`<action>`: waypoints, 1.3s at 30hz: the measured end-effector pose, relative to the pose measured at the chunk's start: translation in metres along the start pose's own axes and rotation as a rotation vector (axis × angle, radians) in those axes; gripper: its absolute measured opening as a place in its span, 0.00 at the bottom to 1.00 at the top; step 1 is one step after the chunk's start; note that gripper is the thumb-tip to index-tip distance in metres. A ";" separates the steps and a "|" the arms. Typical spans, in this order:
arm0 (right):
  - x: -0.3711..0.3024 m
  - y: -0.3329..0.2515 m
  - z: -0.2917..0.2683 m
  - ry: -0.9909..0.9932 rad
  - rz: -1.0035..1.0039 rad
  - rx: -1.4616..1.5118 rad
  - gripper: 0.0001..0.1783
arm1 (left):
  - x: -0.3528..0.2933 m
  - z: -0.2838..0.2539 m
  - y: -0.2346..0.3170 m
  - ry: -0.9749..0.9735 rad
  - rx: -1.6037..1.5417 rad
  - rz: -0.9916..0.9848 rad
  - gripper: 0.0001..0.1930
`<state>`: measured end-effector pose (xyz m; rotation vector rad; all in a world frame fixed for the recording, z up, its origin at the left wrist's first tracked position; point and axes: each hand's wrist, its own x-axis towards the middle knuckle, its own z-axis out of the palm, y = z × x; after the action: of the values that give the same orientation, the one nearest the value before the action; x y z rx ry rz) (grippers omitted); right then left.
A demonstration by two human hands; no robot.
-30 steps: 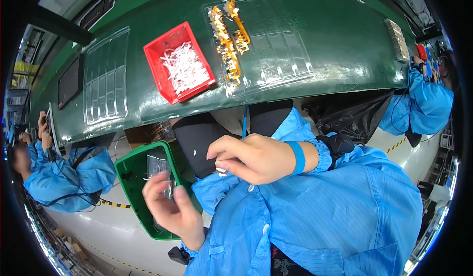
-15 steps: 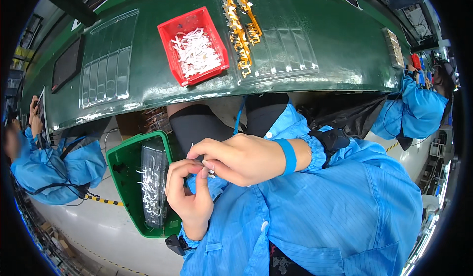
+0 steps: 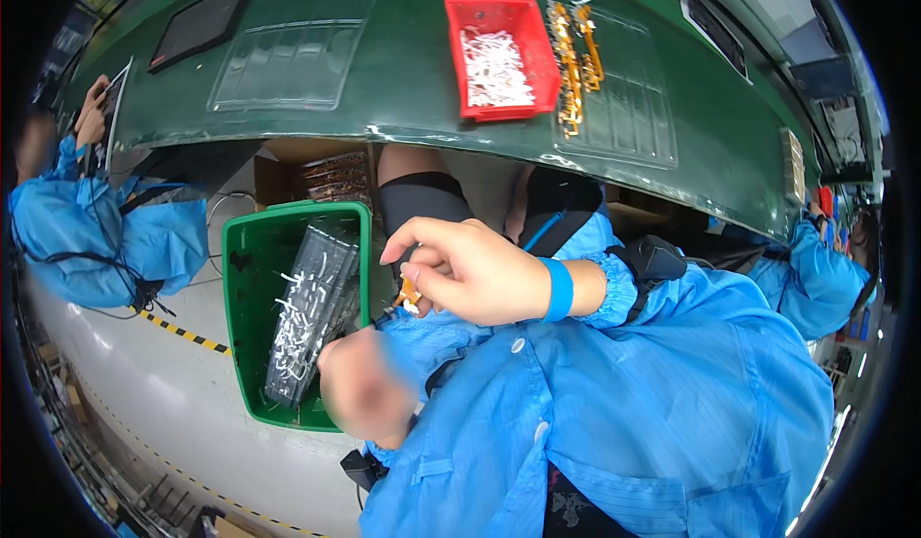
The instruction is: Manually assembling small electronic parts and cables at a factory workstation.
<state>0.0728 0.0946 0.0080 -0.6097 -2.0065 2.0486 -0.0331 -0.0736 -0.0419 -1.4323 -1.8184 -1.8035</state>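
My right hand (image 3: pixel 470 271) is above my lap, its thumb and fingers closed on a small orange flex circuit (image 3: pixel 410 296) with a white part at its lower end. Just below and to the left, my left hand (image 3: pixel 369 384) is smeared, so its fingers and anything in them cannot be made out. It is beside the right rim of a green bin (image 3: pixel 233 308). Inside that bin leans a dark plastic tray (image 3: pixel 329 260), with many thin white scraps (image 3: pixel 293 346) on and around it.
On the green bench (image 3: pixel 403 87) stands a red bin (image 3: pixel 528 29) full of white strips. Beside it, orange flex circuits (image 3: pixel 568 72) lie on a clear tray (image 3: pixel 638 106). Another clear tray (image 3: pixel 288 63) lies left. Co-workers in blue sit at left (image 3: pixel 110 221) and right (image 3: pixel 815 284).
My hands have come apart: the left has dropped away, while the right keeps the flex circuit, now more visible. The view has turned, so bench and bins appear shifted.
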 end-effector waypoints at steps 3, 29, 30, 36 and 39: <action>0.007 0.002 0.009 -0.005 0.046 0.107 0.11 | -0.033 -0.039 -0.030 0.291 0.454 -0.448 0.09; -0.001 0.008 -0.007 0.162 -0.130 -0.032 0.08 | 0.018 0.031 0.009 -0.300 0.351 0.123 0.11; -0.001 0.003 -0.010 0.142 -0.100 -0.049 0.08 | 0.018 0.034 0.009 -0.305 0.349 0.125 0.11; -0.002 0.012 -0.010 0.151 -0.101 -0.021 0.09 | 0.017 0.041 0.008 -0.283 0.339 0.117 0.11; -0.002 0.011 -0.012 0.155 -0.113 -0.037 0.09 | 0.018 0.041 0.009 -0.293 0.322 0.104 0.11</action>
<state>0.0809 0.1037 -0.0025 -0.6265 -1.9478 1.8445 -0.0167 -0.0325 -0.0323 -1.6868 -2.0116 -1.2321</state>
